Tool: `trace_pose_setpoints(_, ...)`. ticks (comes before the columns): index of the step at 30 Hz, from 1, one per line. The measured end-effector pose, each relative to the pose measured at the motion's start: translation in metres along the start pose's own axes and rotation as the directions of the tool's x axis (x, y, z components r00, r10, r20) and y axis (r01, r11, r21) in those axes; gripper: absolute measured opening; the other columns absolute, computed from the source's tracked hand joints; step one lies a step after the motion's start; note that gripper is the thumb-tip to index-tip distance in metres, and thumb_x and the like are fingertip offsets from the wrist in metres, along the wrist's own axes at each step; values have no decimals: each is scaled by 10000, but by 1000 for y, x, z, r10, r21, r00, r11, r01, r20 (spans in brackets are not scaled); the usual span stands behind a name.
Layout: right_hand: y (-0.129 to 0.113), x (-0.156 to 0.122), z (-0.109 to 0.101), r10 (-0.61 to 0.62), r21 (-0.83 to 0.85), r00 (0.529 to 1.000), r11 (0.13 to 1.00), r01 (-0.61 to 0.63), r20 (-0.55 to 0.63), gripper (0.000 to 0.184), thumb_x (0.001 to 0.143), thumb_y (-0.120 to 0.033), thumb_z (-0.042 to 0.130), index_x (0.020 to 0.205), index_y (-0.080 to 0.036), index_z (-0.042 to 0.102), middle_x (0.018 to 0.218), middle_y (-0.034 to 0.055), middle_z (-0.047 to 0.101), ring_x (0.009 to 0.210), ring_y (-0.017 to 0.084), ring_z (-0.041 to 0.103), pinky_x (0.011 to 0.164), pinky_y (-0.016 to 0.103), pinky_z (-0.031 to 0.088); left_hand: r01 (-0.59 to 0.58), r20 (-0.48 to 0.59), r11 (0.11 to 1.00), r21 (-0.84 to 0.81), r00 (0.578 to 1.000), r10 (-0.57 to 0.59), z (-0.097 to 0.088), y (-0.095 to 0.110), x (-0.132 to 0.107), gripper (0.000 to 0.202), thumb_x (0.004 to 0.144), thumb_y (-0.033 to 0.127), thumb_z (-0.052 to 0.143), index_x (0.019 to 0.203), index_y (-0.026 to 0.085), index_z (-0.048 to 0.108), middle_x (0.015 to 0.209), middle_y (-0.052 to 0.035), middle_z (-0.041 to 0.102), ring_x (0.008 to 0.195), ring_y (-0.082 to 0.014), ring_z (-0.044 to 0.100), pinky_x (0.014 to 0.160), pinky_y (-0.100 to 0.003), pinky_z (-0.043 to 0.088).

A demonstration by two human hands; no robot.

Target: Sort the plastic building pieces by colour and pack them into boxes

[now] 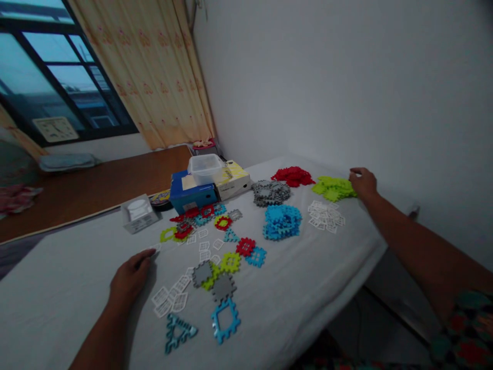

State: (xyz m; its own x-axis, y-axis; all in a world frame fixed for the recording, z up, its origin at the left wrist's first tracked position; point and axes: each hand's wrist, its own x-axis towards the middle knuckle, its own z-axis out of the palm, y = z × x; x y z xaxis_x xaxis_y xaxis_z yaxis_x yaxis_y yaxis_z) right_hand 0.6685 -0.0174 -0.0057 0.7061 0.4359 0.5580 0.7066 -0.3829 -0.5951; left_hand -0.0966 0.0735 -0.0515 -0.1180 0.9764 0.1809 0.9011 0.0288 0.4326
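My left hand (133, 275) is low over the white cloth, its thumb and forefinger closed at the edge of a thin white grid piece (157, 247). Several similar white grid pieces (180, 282) lie to its right. Far to the right, my right hand (364, 182) is beside the pile of lime green toothed pieces (333, 188), fingers curled; what they hold, if anything, is hidden. Between the hands lie scattered toothed building pieces: a red square (245, 246), a grey square (223, 287), a blue open frame (214, 321) and a blue triangle (178, 343).
Sorted piles of red (293, 176), grey (270, 192), blue (282, 222) and white pieces (325, 216) sit on the right. At the back stand a blue box (192, 192), a yellow-and-white box (234, 181), a clear plastic tub (205, 168) and a small white box (140, 220).
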Motion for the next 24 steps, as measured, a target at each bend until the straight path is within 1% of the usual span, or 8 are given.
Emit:
trace_pose_setpoints(4,-76,-41,4,-147,257,975,961,101,167,331,838,-298,503,1106,-181,659,835,71,710,731,204,657,724,344,519,-4,9,1000,-5,1000,4,0,4,-5,374,860,300,508,1162,235,720,1147,-76,734,1039,-288,685,832,-367,556)
trace_pose_setpoints(7,-152,-105,0,-467,514,827,816,266,313,305,878,-344,506,1091,-191,663,943,79,721,743,191,663,711,330,532,-1,5,999,-32,1000,1,-2,13,-12,373,868,270,497,1168,234,717,1176,-57,726,1080,-257,671,900,-334,529)
trace_pose_setpoints(10,-216,-177,-4,-762,662,489,630,406,426,274,892,-312,525,1101,-204,666,1064,80,712,818,185,664,732,311,530,7,7,998,-58,1000,-7,-2,21,-18,376,869,234,485,1167,220,714,1199,-56,716,1109,-242,657,922,-324,514)
trace_pose_setpoints(13,-257,-235,0,-860,730,122,489,478,496,288,890,-251,555,1155,-206,657,1169,95,684,927,195,659,827,321,515,-11,16,996,-85,1000,13,-2,23,-20,381,862,213,481,1164,197,713,1216,-65,708,1129,-231,646,944,-317,498)
trace_pose_setpoints(16,-279,-264,9,-798,700,-133,419,578,588,366,847,-266,648,1202,-178,643,1193,128,669,1073,260,617,903,370,481,-23,5,994,-106,1000,24,-1,23,-22,383,856,204,480,1156,193,717,1222,-65,705,1134,-229,642,966,-320,487)
trace_pose_setpoints(18,-286,-269,13,-726,691,-265,379,615,634,450,791,-305,723,1212,-169,640,1207,139,657,1120,296,589,898,386,473,-22,0,994,-109,1000,22,0,23,-22,381,855,206,484,1154,201,720,1217,-60,708,1123,-229,647,969,-323,485)
trace_pose_setpoints(20,-288,-270,14,-695,703,-328,357,615,640,519,748,-322,768,1226,-172,632,1260,140,631,1163,305,564,918,381,451,-22,0,994,-104,1000,22,0,24,-23,377,854,208,492,1155,208,720,1214,-56,710,1117,-230,648,967,-324,484)
trace_pose_setpoints(24,-285,-267,11,-718,708,-293,379,596,631,473,765,-322,749,1205,-188,642,1157,102,682,1035,254,613,854,315,426,-13,12,995,-94,1000,14,0,26,-23,375,862,214,493,1165,213,716,1215,-62,709,1115,-240,647,950,-337,490)
